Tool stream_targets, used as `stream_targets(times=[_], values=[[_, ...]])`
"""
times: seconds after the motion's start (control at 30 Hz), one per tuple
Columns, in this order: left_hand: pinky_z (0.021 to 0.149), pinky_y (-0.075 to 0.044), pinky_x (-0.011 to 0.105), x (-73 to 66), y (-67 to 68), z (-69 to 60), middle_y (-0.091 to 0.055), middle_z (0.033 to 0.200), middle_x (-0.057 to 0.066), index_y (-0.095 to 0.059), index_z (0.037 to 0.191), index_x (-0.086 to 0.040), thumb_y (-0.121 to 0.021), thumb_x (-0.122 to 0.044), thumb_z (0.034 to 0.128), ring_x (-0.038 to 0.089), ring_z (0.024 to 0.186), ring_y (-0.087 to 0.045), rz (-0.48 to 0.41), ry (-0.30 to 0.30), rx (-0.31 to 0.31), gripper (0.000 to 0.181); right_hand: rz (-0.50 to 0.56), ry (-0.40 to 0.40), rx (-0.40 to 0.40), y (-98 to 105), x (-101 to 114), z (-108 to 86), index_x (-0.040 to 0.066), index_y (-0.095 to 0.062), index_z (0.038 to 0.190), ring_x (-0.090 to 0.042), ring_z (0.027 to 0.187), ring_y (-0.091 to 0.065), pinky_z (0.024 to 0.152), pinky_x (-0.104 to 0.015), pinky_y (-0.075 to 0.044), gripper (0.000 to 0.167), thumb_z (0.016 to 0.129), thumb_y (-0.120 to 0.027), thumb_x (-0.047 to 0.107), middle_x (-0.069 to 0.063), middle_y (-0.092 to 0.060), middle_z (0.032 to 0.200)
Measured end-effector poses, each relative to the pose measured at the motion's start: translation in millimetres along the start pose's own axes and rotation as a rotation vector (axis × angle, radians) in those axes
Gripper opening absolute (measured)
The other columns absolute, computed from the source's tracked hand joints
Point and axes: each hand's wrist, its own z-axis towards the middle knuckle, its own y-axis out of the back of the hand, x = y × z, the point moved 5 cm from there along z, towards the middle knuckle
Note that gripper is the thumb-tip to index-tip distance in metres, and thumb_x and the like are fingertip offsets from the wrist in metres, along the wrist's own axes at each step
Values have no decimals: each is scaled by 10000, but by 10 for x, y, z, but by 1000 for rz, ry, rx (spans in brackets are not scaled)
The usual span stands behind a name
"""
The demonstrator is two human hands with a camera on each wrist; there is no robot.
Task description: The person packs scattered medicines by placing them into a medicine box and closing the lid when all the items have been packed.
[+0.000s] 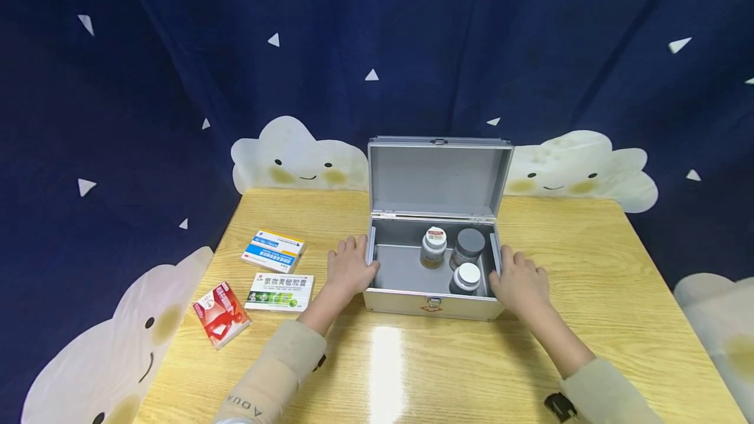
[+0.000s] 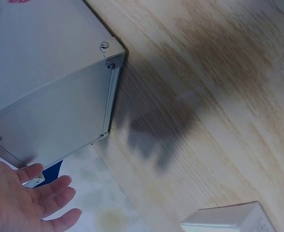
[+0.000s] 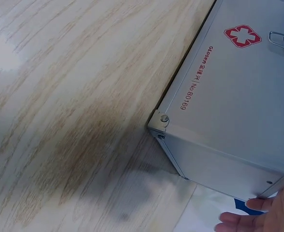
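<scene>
A silver first-aid case (image 1: 394, 302) stands on the table with its lid (image 1: 436, 178) raised. Inside are a white-capped pill bottle (image 1: 433, 250) with a red mark on its cap, a dark grey-lidded bottle (image 1: 468, 242) and a smaller white-capped bottle (image 1: 467, 275). My left hand (image 1: 349, 268) rests at the case's left side, thumb at the rim, its fingers (image 2: 54, 195) loosely extended along the outside. On the opposite side, my right hand (image 1: 521, 282) touches the right rim, with relaxed fingers (image 3: 238, 220) outside the wall. Neither hand holds a bottle.
Left of the case lie three medicine boxes: a blue-and-white one (image 1: 273, 252), a green-and-white one (image 1: 279, 292) and a red one (image 1: 222, 315). A dark blue curtain (image 1: 330, 31) with clouds hangs behind the wooden table (image 1: 595, 280).
</scene>
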Motion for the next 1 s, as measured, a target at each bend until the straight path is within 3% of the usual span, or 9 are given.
stream_targets(times=[0.17,0.27,0.43,0.57,0.7,0.83,1.0], values=[[872,-349,485,10,31,-24,-458,1245,152,-376,1342,-103,-482,-413,822,320,1115,-423,-3,-14,-15,615,-8,1,37,-26,3,19,-57,-294,1301,-509,1006,-463,798,-601,-341,550,869,-438,252,-329,-451,1147],[878,-355,479,5,72,-41,-448,1253,153,-394,1325,-98,-515,-413,809,317,1120,-423,4,-45,-61,617,-6,0,40,-36,2,22,-61,-295,1296,-509,998,-466,790,-601,-347,550,866,-442,248,-330,-452,1138],[909,-368,478,-1,208,-71,-398,1305,160,-438,1268,-69,-562,-378,791,320,1153,-421,-48,-144,-262,582,6,0,37,-39,-1,21,-65,-300,1290,-511,992,-467,782,-602,-351,550,858,-448,242,-333,-450,1138],[958,-342,476,19,357,-121,-437,1266,158,-481,1188,-38,-583,-286,781,325,1144,-439,-115,-288,-449,488,11,0,32,-37,-10,18,-63,-302,1287,-507,991,-469,784,-606,-350,547,857,-450,240,-332,-448,1138],[965,-333,468,91,447,-197,-479,1218,155,-509,1126,-24,-601,-214,763,316,1127,-449,-101,-434,-571,419,13,0,26,-29,-15,15,-60,-307,1279,-503,988,-474,783,-608,-351,539,858,-457,241,-329,-452,1131],[951,-333,479,231,441,-260,-488,1192,145,-519,1095,-26,-570,-208,767,315,1103,-456,-71,-511,-599,379,17,-2,30,-21,-11,17,-58,-307,1280,-503,990,-473,784,-606,-352,538,860,-458,244,-327,-453,1133],[984,-302,464,483,367,-329,-487,1214,123,-524,1116,-52,-551,-230,777,303,1120,-442,-40,-489,-523,384,21,-6,31,-24,-10,23,-58,-300,1292,-510,1006,-462,796,-610,-344,549,861,-455,243,-333,-443,1152]])
